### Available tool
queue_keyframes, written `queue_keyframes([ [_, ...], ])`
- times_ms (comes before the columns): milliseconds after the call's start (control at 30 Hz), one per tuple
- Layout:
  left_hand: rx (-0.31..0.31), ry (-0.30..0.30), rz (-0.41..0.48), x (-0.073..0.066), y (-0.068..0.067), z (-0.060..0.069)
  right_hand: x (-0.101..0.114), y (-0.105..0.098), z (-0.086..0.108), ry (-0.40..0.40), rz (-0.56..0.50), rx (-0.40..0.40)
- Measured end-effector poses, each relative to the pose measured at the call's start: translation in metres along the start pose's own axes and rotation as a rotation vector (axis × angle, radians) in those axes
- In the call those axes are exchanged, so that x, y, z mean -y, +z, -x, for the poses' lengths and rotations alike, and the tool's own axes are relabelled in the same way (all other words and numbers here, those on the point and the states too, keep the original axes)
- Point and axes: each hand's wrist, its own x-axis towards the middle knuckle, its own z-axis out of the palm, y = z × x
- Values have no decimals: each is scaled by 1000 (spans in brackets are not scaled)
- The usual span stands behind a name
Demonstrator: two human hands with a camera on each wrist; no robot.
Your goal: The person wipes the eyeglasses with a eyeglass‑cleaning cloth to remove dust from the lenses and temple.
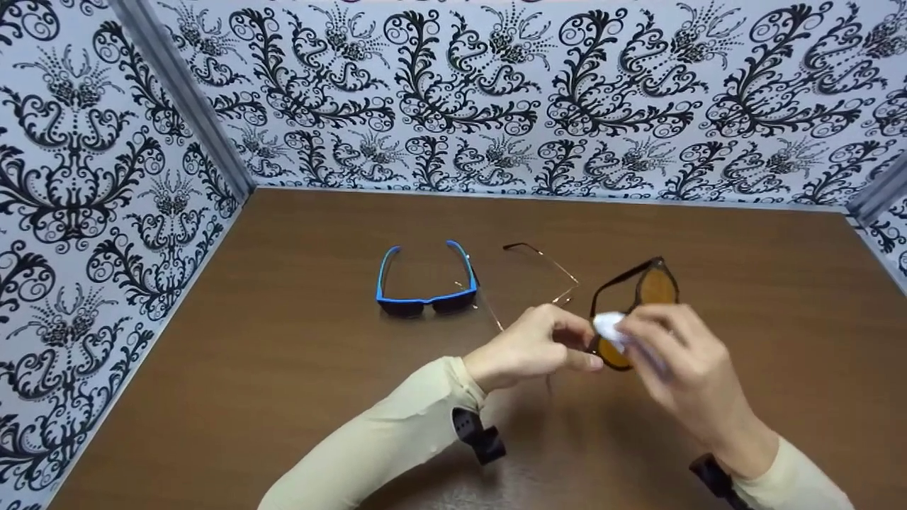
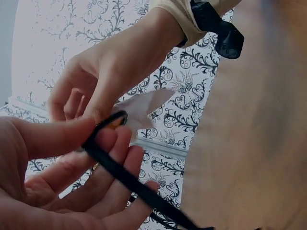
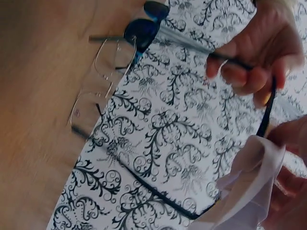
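Note:
Black-framed glasses with orange lenses (image 1: pixel 657 287) are held up over the table, front tilted. My left hand (image 1: pixel 535 347) pinches the frame between thumb and fingers near one lens. In the left wrist view, a black temple arm (image 2: pixel 129 181) runs across its fingers. My right hand (image 1: pixel 684 361) grips a whitish cloth (image 1: pixel 608 326) at the lens nearest the left hand. The right wrist view shows the cloth (image 3: pixel 254 179) bunched over part of the frame, hiding that lens.
Blue-framed sunglasses (image 1: pixel 426 304) with dark lenses stand on the brown table (image 1: pixel 319 255), left of my hands. Between them and the held pair lie thin wire-rimmed glasses (image 1: pixel 522 246), partly hidden by my left hand. Patterned panels (image 1: pixel 468 85) border the table's back and sides.

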Motion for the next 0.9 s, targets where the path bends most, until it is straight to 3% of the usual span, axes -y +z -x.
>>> queue_keyframes([
  [133,-35,25,49,4,-1,4,9,-1,3,-102,-30,37],
  [200,-30,32,50,5,-2,6,10,-3,5,-95,-9,48],
  [400,9,32,4,3,2,11,7,-3,3,39,106,30],
  [667,-92,59,6,8,8,11,19,7,10,-75,45,35],
  [900,-7,29,-62,4,1,13,8,-10,6,30,162,109],
])
